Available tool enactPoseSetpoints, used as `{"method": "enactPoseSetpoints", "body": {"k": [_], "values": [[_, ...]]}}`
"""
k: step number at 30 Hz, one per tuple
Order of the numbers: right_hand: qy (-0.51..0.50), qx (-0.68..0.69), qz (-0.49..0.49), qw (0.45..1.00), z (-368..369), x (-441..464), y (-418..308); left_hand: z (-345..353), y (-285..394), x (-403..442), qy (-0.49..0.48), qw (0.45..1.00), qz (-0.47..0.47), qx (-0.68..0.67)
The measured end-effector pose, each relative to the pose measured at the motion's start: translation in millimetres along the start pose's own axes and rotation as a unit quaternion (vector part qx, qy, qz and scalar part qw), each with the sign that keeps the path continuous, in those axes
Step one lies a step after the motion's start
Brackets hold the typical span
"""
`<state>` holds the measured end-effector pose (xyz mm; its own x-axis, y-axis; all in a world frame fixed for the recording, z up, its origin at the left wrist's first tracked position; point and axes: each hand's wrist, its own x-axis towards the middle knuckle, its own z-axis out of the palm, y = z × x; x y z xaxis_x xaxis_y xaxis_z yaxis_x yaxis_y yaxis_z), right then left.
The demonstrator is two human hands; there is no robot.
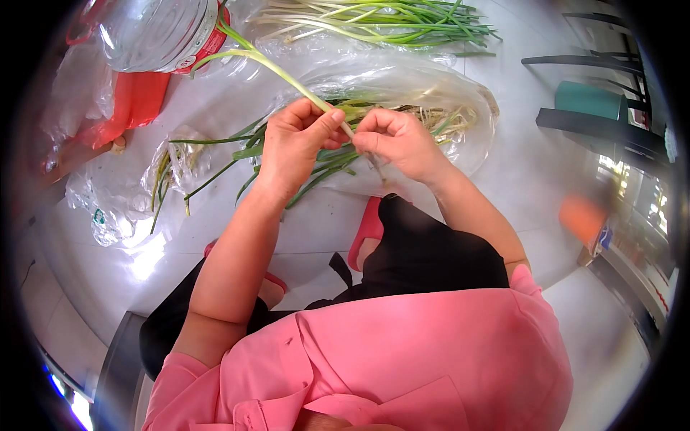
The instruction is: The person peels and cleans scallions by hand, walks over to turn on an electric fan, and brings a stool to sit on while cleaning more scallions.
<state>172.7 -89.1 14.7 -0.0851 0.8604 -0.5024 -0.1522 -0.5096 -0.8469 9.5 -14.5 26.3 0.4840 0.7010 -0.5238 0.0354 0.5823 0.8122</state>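
A single green onion [291, 77] slants across the view, its green leaves at the upper left and its pale root end at the lower right. My left hand [298, 140] is closed around its stalk, thumb on top. My right hand [399, 144] pinches the same stalk lower down, close to the root end. Under both hands, a heap of untrimmed green onions [330, 169] with brownish roots lies on a clear plastic bag [471, 93]. Beyond them a pile of cleaner green onions [374, 21] rests on plastic, white stems to the left.
A large clear jar [162, 32] with a red label lies at the upper left, near a red plastic bag [136, 108]. Crumpled plastic [104, 205] and discarded onion scraps [165, 172] are at the left. A dark rack [596, 126] stands at the right.
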Motion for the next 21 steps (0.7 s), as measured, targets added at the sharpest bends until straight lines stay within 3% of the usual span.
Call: {"method": "enactPoseSetpoints", "body": {"k": [7,10,12,13,15,16,18,19,21], "values": [[-0.021,0.081,0.043,0.996,-4.4,0.7,4.4,-0.8,3.3,-2.5,-0.017,1.0,0.011,0.004],[-0.015,0.041,0.071,0.997,-5.5,1.3,7.9,-2.2,2.6,-1.7,-0.028,1.0,0.01,0.007],[0.033,-0.171,-0.023,0.984,-14.7,2.5,21.3,-3.3,0.7,-0.5,-0.036,0.999,0.007,0.007],[0.033,-0.17,-0.024,0.985,-21.5,0.6,21.8,-4.1,-0.5,0.2,-0.036,0.999,0.01,0.016],[0.054,-0.489,-0.032,0.87,-41.4,-6.1,22.4,-6.6,-1.0,1.4,-0.033,0.999,0.012,0.026],[0.053,-0.489,-0.033,0.87,-54.0,-9.6,29.8,-7.7,-0.9,1.9,-0.024,0.999,0.006,0.037],[0.006,-0.679,0.055,0.732,-76.6,-17.2,49.8,-9.1,-0.8,3.2,-0.015,0.999,0.0,0.048],[0.005,-0.679,0.055,0.732,-80.3,-19.3,49.6,-9.7,-0.2,3.8,-0.008,0.999,0.004,0.048],[0.01,-0.7,0.174,0.693,-84.4,-21.5,47.8,-10.2,1.0,4.3,0.0,0.999,0.007,0.048]]}}
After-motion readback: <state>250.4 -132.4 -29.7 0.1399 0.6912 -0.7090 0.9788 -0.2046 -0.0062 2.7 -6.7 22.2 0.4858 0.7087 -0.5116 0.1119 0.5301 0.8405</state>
